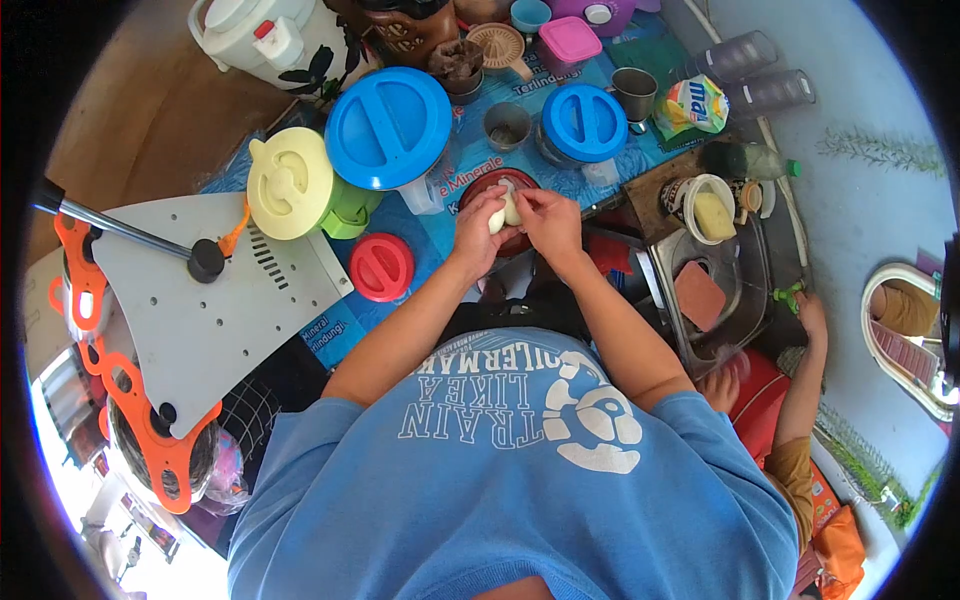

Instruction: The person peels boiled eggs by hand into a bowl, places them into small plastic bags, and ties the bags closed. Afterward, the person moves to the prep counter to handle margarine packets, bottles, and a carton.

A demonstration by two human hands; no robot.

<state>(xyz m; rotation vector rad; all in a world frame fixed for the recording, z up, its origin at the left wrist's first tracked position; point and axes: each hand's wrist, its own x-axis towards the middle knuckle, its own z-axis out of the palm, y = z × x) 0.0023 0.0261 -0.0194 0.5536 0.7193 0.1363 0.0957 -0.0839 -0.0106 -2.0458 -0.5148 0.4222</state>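
My left hand (480,232) holds a pale, smooth, rounded piece of food (496,220), which looks like a peeled egg or a bulb; I cannot tell which. A second pale bulge (511,210) shows beside it, between the hands. With bent fingertips, my right hand (553,225) pinches at the right side of this bulge. Both hands are over a dark red bowl (487,180), whose contents they mostly hide. A small red lid (382,267) lies on the blue printed table cover (480,161), left of my left wrist.
Blue-lidded containers (388,127) (584,122), a yellow-lidded green pitcher (291,184) and a metal cup (508,126) stand beyond the hands. At right is a metal sink (739,300) with a tub (694,196). Another person's hand (811,313) touches a green tap handle (787,296).
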